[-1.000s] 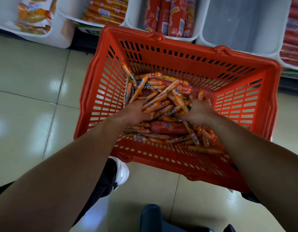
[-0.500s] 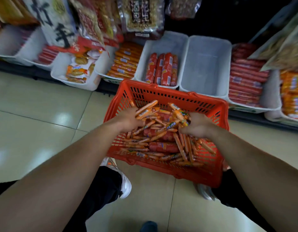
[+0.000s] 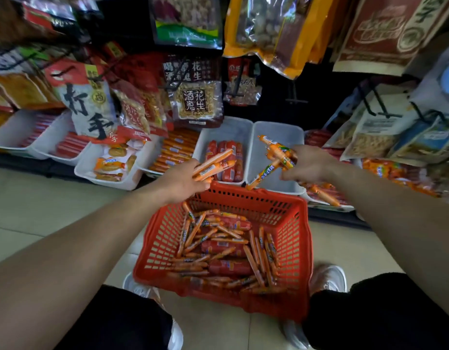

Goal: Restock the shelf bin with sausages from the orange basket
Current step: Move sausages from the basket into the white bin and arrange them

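Your left hand point(image 3: 183, 183) and right hand point(image 3: 308, 165) have left the orange basket point(image 3: 256, 196). Fingers point(image 3: 202, 185) clamp sausages point(image 3: 213, 164) (both sides).

Only one view is given, so nothing's shared. It's worn on the head and pointed forward and down: the basket point(image 3: 160, 238) is seen close from above, the shelf bin point(image 3: 291, 132) just beyond it.
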`<state>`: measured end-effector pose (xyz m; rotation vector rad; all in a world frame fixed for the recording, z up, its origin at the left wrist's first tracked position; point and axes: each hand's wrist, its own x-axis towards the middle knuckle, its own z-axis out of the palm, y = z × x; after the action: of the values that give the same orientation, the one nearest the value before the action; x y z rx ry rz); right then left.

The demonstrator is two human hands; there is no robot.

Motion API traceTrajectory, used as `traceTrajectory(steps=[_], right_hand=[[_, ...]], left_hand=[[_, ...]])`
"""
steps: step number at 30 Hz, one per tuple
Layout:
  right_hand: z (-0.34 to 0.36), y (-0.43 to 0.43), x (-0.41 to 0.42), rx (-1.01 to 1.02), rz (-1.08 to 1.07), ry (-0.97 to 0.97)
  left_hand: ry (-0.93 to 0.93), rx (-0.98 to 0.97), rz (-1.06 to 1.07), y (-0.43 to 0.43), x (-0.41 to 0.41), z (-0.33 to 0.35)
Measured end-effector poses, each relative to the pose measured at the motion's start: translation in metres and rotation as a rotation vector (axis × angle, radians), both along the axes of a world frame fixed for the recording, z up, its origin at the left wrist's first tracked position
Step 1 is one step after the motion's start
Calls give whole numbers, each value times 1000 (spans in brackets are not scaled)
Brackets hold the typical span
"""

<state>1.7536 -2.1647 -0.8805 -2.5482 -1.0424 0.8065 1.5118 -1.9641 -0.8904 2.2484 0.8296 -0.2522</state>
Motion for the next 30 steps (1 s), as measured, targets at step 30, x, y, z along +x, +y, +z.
traceTrajectory(steps=[30], right_hand=[[-184, 40, 101, -372, 181, -91]], left_hand=[[-91, -15, 138, 22, 83, -111]])
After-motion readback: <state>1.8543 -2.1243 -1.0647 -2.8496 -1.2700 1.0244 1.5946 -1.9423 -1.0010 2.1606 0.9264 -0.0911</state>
